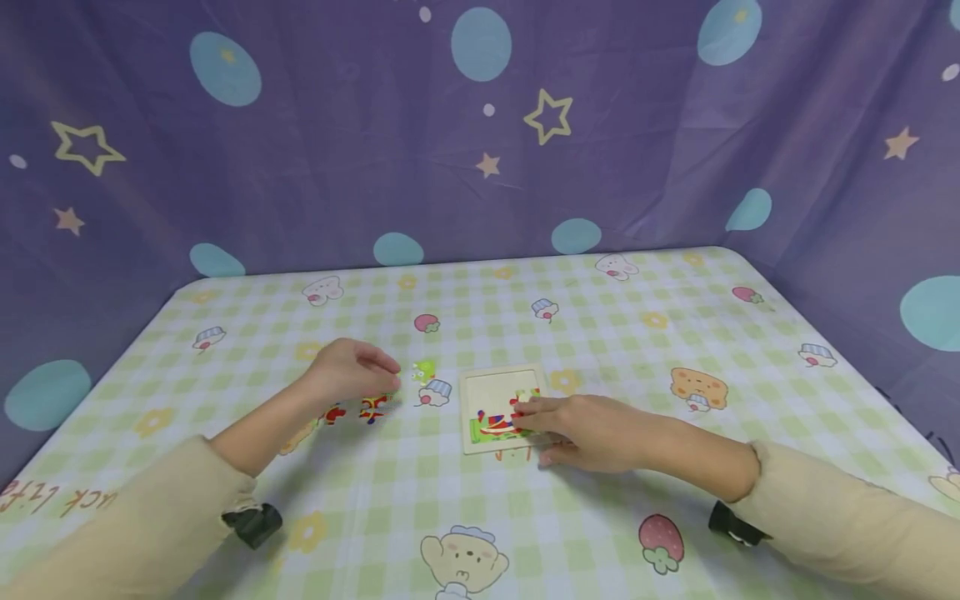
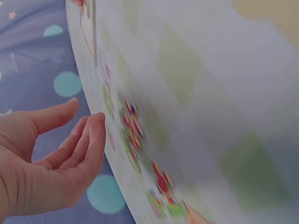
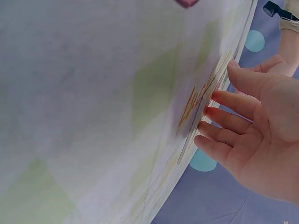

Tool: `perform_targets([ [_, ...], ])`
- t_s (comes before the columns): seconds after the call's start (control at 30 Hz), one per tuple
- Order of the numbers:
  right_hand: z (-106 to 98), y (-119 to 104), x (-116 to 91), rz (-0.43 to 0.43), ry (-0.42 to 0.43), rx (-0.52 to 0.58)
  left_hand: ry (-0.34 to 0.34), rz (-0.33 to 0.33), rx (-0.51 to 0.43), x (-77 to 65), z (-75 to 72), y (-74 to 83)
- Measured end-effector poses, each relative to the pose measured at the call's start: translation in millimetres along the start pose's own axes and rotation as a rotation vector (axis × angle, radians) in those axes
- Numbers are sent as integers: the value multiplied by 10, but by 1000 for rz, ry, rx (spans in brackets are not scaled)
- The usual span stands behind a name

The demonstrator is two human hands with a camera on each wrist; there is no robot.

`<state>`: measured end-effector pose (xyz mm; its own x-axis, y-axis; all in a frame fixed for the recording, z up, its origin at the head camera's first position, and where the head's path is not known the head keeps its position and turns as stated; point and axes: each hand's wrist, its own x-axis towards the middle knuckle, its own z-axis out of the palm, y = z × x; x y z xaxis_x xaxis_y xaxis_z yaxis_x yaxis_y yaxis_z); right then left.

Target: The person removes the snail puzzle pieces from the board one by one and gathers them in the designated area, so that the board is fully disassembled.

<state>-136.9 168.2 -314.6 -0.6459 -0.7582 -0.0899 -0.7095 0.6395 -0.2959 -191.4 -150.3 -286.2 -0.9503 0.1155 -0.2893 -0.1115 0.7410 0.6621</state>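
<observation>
A light wooden puzzle tray (image 1: 464, 412) lies on the table, with colourful jigsaw pieces (image 1: 491, 427) fitted along its near side and part of its bare base showing. My right hand (image 1: 600, 433) rests its fingers over the tray's right side, fingers fairly straight in the right wrist view. Left of the tray, my left hand (image 1: 348, 372) hovers over loose puzzle pieces (image 1: 372, 409), thumb and fingers apart with nothing between them. Another red piece (image 1: 334, 413) lies beneath that wrist, and a bright green piece (image 1: 424, 370) sits just beyond the fingertips. In the left wrist view the loose pieces (image 2: 133, 128) look blurred.
A green-and-white checked tablecloth (image 1: 600, 333) with printed cartoon figures covers the table. Behind it hangs a purple curtain (image 1: 337, 150) with stars and blue dots. Dark wrist-worn devices (image 1: 255, 525) show at both cuffs.
</observation>
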Motion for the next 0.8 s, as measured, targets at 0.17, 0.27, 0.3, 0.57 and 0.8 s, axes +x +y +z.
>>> perform_targets([
  [0.17, 6, 8, 2, -5, 3, -11, -20, 79, 3, 29, 145, 145],
  [0.27, 11, 17, 6, -10, 2, -13, -36, 105, -8, 61, 238, 213],
  [0.3, 12, 20, 8, -11, 2, -12, -43, 111, -9, 72, 267, 234],
  [0.57, 3, 19, 14, -11, -2, -9, -77, 140, -26, 92, 459, 412],
  [0.8, 6, 29, 16, -12, -6, -16, -112, 188, -32, 121, 624, 510],
])
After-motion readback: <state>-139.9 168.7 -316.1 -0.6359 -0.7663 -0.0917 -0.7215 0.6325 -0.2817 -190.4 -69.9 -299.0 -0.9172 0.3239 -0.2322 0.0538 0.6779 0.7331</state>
